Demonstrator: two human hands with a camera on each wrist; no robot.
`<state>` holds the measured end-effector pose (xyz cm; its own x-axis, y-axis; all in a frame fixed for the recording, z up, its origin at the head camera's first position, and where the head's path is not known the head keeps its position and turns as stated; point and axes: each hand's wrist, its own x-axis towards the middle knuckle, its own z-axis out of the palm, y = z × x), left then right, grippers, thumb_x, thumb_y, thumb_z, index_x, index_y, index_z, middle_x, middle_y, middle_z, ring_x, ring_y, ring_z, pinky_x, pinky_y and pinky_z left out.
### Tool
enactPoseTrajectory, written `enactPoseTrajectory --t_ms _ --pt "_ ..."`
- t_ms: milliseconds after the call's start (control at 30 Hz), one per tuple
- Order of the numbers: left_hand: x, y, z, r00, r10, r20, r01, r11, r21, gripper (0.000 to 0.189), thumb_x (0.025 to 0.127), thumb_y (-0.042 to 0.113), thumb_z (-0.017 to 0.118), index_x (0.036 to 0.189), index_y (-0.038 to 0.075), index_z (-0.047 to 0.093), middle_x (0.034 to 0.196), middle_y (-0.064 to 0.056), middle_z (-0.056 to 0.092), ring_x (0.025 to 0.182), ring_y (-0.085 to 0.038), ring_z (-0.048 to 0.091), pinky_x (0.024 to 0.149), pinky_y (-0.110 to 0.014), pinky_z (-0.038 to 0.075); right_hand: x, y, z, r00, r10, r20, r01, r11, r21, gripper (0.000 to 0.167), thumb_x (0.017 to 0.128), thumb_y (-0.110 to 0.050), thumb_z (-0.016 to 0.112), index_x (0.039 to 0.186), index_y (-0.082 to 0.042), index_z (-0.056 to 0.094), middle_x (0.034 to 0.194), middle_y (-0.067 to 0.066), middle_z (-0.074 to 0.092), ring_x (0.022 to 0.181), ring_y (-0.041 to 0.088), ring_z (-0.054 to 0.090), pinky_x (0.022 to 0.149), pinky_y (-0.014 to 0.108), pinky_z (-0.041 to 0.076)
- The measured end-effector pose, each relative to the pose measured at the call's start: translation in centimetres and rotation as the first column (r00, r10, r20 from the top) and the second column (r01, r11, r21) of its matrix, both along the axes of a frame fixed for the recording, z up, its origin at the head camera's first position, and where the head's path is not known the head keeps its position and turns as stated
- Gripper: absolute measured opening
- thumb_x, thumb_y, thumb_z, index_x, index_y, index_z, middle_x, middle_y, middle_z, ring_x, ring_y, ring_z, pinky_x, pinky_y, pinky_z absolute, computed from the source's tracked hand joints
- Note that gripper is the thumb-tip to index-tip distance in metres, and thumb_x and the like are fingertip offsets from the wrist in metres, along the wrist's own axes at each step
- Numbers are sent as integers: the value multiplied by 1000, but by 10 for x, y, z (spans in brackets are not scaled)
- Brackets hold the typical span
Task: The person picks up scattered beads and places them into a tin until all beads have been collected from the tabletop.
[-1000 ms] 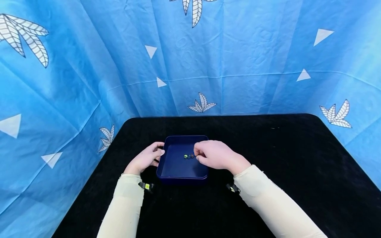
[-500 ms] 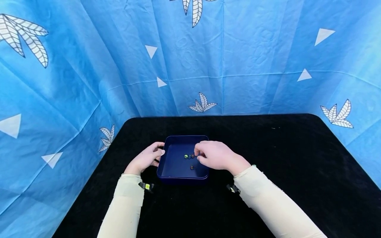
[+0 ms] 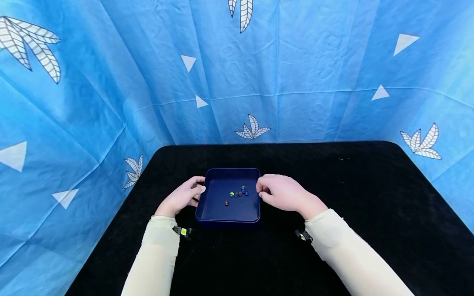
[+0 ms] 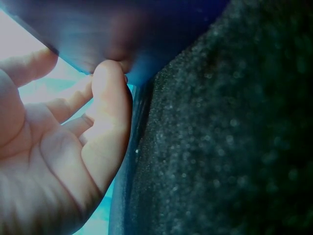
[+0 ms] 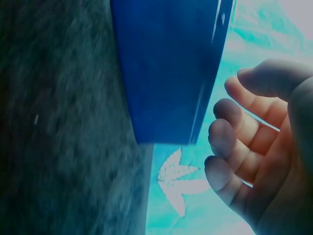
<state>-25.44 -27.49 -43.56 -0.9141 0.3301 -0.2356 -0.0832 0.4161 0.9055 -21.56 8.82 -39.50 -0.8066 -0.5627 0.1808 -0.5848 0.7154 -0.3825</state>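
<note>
A dark blue rectangular tray (image 3: 218, 174) stands on the black table in the head view. Several small glass marbles (image 3: 240, 193) lie clustered on its floor, green, blue and brown. One brown marble (image 3: 226, 203) lies apart, nearer the front. My left hand (image 3: 181, 197) touches the tray's left side with fingertips and thumb, which the left wrist view shows against the outer wall (image 4: 161, 29). At the right rim hovers my right hand (image 3: 285, 192), fingers loosely bent. In the right wrist view this hand (image 5: 259, 137) is beside the tray wall (image 5: 166, 73), with nothing seen between thumb and fingers.
Black cloth (image 3: 333, 197) covers the table around the tray. A blue curtain (image 3: 311, 74) with white leaf and triangle prints hangs behind and along the sides. Wrist cameras sit at both cuffs.
My right hand has drawn back to the right from over the tray, revealing more marbles. A brown marble appeared near the front and rolled left. My left hand stays put.
</note>
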Motion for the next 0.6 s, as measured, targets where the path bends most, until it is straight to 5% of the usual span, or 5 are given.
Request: enactPoseTrajectory --t_ms 333,600 --pt "0 1 -1 1000 6 -7 -6 1000 -7 47 107 26 50 151 11 40 124 -19 56 93 -32 64 76 -44 58 -2 48 -4 999 -43 1 43 999 -8 8 90 -18 68 91 -26 65 84 -13 54 74 7 52 71 33 46" --pt "0 0 -1 1000 -5 -3 5 1000 -6 51 107 27 50 153 8 37 124 -20 56 93 -31 64 76 -43 58 2 92 -11 991 -95 90 92 995 36 5 91 -20 69 94 -24 67 87 -10 55 75 7 52 72 36 47"
